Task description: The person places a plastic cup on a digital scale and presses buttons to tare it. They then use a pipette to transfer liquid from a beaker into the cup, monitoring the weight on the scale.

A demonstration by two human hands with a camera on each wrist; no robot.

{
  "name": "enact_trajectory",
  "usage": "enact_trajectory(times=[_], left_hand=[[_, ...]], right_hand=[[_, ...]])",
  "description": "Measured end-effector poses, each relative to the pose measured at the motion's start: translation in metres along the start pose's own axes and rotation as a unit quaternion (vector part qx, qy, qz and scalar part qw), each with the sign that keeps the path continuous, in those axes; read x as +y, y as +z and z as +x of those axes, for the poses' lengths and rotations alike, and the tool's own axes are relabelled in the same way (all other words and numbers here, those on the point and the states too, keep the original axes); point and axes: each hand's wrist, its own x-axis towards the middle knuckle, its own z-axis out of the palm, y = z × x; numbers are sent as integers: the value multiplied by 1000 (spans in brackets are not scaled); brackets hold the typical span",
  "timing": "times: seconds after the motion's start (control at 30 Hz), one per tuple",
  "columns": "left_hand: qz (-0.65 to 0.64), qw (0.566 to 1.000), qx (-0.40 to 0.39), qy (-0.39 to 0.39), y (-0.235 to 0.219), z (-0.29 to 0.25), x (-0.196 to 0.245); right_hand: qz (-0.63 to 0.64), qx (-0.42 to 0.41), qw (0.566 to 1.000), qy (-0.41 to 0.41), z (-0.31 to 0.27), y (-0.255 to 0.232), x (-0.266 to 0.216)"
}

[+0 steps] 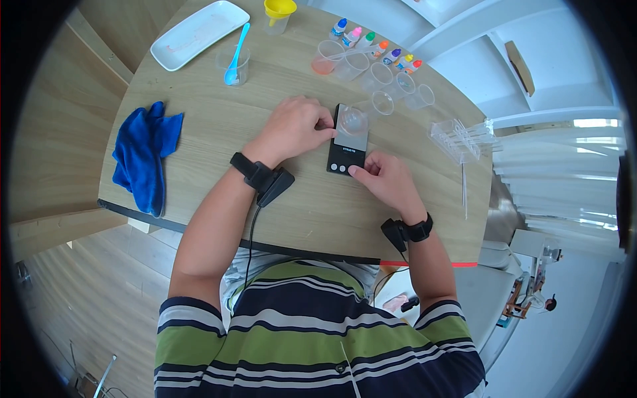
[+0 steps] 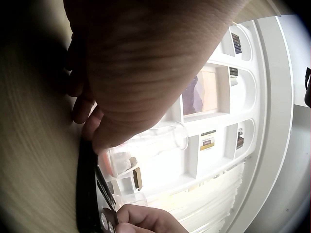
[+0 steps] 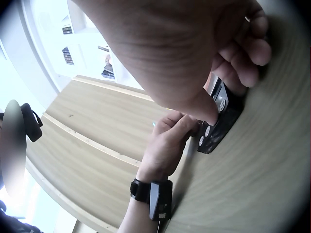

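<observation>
A small black pocket scale (image 1: pixel 346 156) with a silver weighing plate (image 1: pixel 359 140) lies on the table in front of the person. On that plate stands a clear plastic cup (image 1: pixel 366 110). The left hand (image 1: pixel 297 127) is at the scale's left edge, fingers loosely bent and fingertips right against its side. From the right, the right hand (image 1: pixel 389 180) holds the scale's near corner, its thumb over the row of round buttons (image 3: pixel 207 130) and its other fingers curled along the side. In the left wrist view the scale (image 2: pixel 87 194) shows edge-on.
Several clear cups (image 1: pixel 378 77), one with reddish liquid (image 1: pixel 323 65), stand behind the scale, before small coloured dropper bottles (image 1: pixel 381 49). A rack of clear sticks (image 1: pixel 458 142) is right. Left are a blue cloth (image 1: pixel 139 156), cup with blue spoon (image 1: pixel 233 69), white tray (image 1: pixel 174 54) and yellow funnel (image 1: pixel 280 8).
</observation>
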Motion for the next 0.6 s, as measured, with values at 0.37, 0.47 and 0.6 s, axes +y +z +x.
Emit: enact_trajectory(times=[0.37,0.47,0.6], left_hand=[[-4,1000,4,2,-1,0,0],[0,1000,-1,3,0,0,0],[-3,1000,0,0,-1,0,0]], right_hand=[[64,-41,997,-13,3,-4,18],[96,-42,994,-22,2,-4,22],[99,-38,994,-26,3,-2,25]])
